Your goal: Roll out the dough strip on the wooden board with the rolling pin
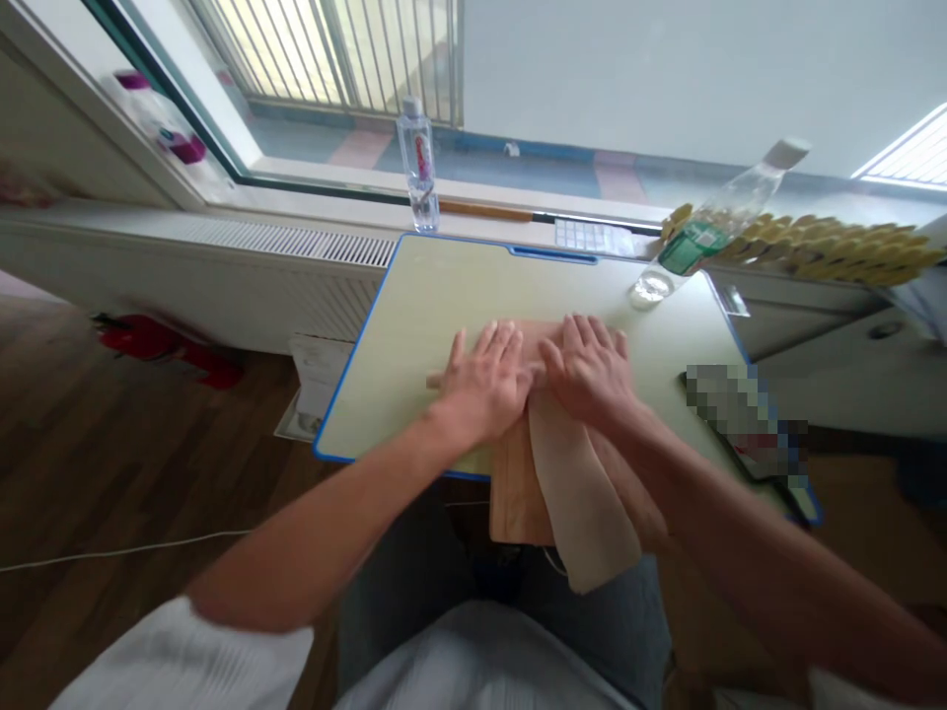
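My left hand (484, 380) lies flat with its fingers stretched forward over a thin wooden rolling pin (434, 379). Beside it, my right hand (588, 367) presses on the same pin, fingers extended and thumb toward the left hand. Most of the pin is covered by the hands; its left end sticks out. Under it runs a long pale strip of dough (577, 483), which hangs over the near edge of the wooden board (514, 493). The board rests on a small pale table (414, 325) with a blue rim and juts out toward my lap.
A clear water bottle (420, 168) stands behind the table, and a green-labelled bottle (692, 247) stands at its back right. A dark, partly pixelated object (740, 424) lies at the right edge. Yellow items (829, 245) line the sill. A red fire extinguisher (170, 350) lies on the floor.
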Available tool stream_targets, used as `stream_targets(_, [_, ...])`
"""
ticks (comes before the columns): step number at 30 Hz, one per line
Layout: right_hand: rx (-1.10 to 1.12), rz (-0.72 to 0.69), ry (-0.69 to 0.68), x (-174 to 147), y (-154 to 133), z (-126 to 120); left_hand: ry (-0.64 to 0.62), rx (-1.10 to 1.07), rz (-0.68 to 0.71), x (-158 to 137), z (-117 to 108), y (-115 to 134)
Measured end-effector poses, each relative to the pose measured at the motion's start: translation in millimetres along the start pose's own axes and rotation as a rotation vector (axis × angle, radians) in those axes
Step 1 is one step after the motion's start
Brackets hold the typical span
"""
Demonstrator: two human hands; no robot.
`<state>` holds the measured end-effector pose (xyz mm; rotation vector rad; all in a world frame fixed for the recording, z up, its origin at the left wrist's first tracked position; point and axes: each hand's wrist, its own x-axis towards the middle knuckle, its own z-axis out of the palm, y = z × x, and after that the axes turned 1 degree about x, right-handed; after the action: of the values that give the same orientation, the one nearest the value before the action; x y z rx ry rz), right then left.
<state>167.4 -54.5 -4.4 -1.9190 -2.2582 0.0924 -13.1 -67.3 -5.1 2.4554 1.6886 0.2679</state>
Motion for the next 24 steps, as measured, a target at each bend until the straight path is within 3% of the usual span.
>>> stream_targets(3, [-0.031, -0.020, 0.092, -91, -5, 6, 0.056, -0.023, 0.115, -82, 7, 21])
stream_targets(5, [-0.040, -0.027, 0.103, -111, -4, 10, 0.055, -0.025, 0.144, -100, 10, 24])
stream_targets(7, [-0.054, -0.019, 0.107, -88, -1, 13, 0.070, -0.012, 0.115, -81, 10, 18])
stream_targets(12, [0.014, 0.094, -0.025, 52, 7, 6, -0.060, 0.005, -0.007, 45, -3, -16])
stream_targets(15, [0.088, 0.156, -0.044, 78, 7, 2, -0.106, 0.015, -0.004, 71, -5, -23])
stream_targets(17, [0.102, 0.125, -0.011, 52, 5, 4, -0.093, -0.002, 0.031, 50, -2, -17])
stream_targets(22, [0.048, 0.017, 0.126, -70, -3, 13, 0.044, 0.037, 0.160, -52, 4, 13])
stream_targets(24, [0.071, -0.012, 0.142, -108, -5, 14, 0.068, 0.027, 0.182, -77, 3, 22])
